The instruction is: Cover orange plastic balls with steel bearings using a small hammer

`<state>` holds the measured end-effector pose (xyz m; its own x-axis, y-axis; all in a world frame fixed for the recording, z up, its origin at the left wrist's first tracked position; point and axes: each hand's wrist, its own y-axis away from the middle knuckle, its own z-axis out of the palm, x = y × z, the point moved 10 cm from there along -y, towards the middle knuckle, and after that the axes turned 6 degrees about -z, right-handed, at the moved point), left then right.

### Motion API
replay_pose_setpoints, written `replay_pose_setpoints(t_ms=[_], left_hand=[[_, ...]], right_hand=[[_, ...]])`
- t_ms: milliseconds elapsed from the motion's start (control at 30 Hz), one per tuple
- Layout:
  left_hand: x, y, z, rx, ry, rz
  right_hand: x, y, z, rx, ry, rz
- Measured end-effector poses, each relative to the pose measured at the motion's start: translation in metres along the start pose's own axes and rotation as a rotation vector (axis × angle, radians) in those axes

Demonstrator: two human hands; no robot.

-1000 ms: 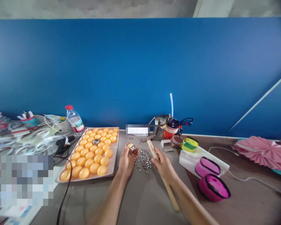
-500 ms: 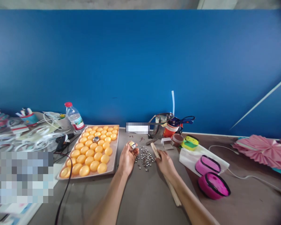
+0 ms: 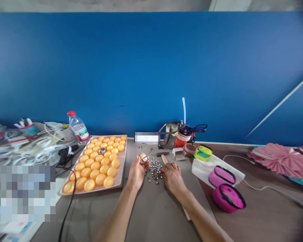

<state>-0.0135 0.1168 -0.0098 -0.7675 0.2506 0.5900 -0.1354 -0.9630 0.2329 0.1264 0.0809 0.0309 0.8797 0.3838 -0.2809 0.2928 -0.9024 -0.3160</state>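
My left hand [image 3: 137, 173] is closed around a small orange ball [image 3: 142, 156] whose visible side is partly covered with shiny silver pieces. Beside it on the grey table mat [image 3: 151, 211] lies a loose pile of small silver studs [image 3: 156, 168]. At the right edge of that pile, my right hand [image 3: 173, 176] has its fingers curled downward, and the fingertips are hidden. A pale wooden stick [image 3: 164, 159] runs beneath this hand and forearm, its far end showing past the knuckles. Whether the right fingers pinch a stud cannot be seen.
A shallow tray [image 3: 123, 158] of orange balls stands on the left, with one silver-covered ball [image 3: 102, 151] among them. Behind it is a water bottle [image 3: 79, 129]. A dark cable [image 3: 70, 201] crosses the tray's corner. Pink mesh pouches [image 3: 228, 198] lie right.
My right hand has shifted left from the wooden stick's side toward the stud pile, its fingers now bent down. My left hand keeps its hold on the ball. The view has moved slightly.
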Motion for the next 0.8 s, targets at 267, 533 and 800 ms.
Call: replay_pose_setpoints(t_ms=[267,533,800], left_hand=[[0.0,0.002,0.005,-0.011,-0.027,0.029],[-0.004,0.007,0.02,-0.13,-0.087,-0.003],[-0.012,0.011,0.029,-0.207,-0.158,-0.044]], right_hand=[[0.019,-0.002,-0.011,0.23,-0.563,0.141],[0.014,-0.001,0.005,0.204,-1.152,0.337],[-0.006,0.0,0.007,0.115,-1.424,0.368]])
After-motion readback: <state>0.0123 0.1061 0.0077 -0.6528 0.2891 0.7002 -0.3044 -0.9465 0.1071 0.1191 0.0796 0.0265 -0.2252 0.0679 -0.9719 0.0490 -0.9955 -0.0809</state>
